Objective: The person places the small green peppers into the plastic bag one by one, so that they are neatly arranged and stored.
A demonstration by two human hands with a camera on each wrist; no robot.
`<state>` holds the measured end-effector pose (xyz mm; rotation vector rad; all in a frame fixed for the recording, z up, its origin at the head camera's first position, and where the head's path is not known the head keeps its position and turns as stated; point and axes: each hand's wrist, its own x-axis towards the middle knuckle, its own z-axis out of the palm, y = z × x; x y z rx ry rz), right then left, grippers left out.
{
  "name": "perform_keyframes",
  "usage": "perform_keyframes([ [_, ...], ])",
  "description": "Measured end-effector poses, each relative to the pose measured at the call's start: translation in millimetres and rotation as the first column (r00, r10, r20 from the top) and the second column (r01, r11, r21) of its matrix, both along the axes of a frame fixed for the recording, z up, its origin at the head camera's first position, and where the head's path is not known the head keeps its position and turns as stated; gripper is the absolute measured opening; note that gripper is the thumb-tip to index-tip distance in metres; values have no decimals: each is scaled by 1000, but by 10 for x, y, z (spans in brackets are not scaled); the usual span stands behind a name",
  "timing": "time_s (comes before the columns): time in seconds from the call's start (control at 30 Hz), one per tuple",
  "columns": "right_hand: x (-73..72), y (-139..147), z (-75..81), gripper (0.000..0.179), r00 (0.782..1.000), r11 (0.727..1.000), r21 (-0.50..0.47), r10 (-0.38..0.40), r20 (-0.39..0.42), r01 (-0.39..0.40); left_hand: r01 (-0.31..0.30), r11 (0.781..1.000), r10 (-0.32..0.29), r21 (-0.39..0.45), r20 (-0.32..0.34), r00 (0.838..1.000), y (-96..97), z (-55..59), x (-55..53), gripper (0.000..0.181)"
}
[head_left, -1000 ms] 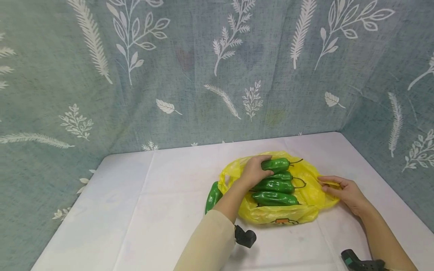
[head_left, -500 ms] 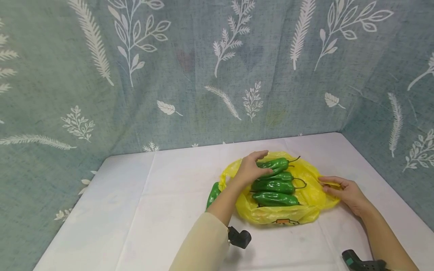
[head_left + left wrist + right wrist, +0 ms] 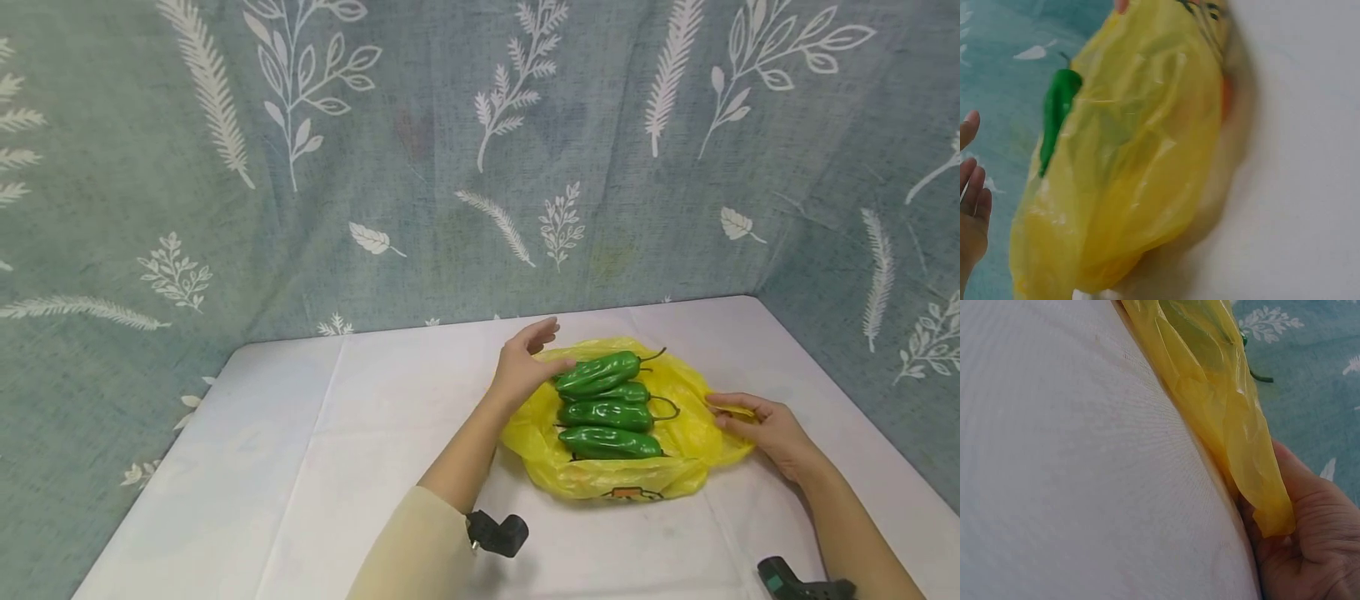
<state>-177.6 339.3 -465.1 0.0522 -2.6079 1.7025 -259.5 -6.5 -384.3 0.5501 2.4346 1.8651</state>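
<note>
Several glossy green chili peppers (image 3: 609, 443) lie stacked in a row in a yellow plastic bag (image 3: 686, 421), stems mostly to the right. The topmost pepper (image 3: 600, 373) slants across the far end of the row. Beside it, over the bag's left rim, is my left hand (image 3: 521, 362), fingers spread and holding nothing, its thumb by that pepper. In the left wrist view a green pepper (image 3: 1059, 112) shows above the bag's side. My right hand (image 3: 772, 429) pinches the bag's right edge between thumb and fingers; the right wrist view shows the gathered yellow film (image 3: 1272, 515) in its grip.
A white cloth (image 3: 390, 467) covers the table under the bag. Behind and to the right hangs a blue-green curtain (image 3: 420, 275) with white leaf prints. Black wrist devices (image 3: 498, 533) sit on both forearms.
My left hand has let go of the top pepper and drawn back to the left. That pepper now lies slanted, slightly lower. The pepper left of the bag is now hidden. My right hand stays put.
</note>
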Motion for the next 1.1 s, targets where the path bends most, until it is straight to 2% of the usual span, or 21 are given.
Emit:
perform_keyframes([
  [0.37,16,14,-1,48,1000,1000,8,-7,11,7,-71,997,71,-4,-86,994,-247,85,155,67],
  [0.7,11,6,-7,47,1000,1000,-8,-2,5,2,-123,991,112,-43,-209,972,-374,173,330,72],
  [0.87,13,2,-10,46,1000,1000,-15,6,0,-6,-160,987,152,-20,-219,964,-423,162,467,73],
  [1.1,18,9,-1,46,1000,1000,-12,3,9,-3,-219,976,213,-4,-219,952,-491,78,631,75],
])
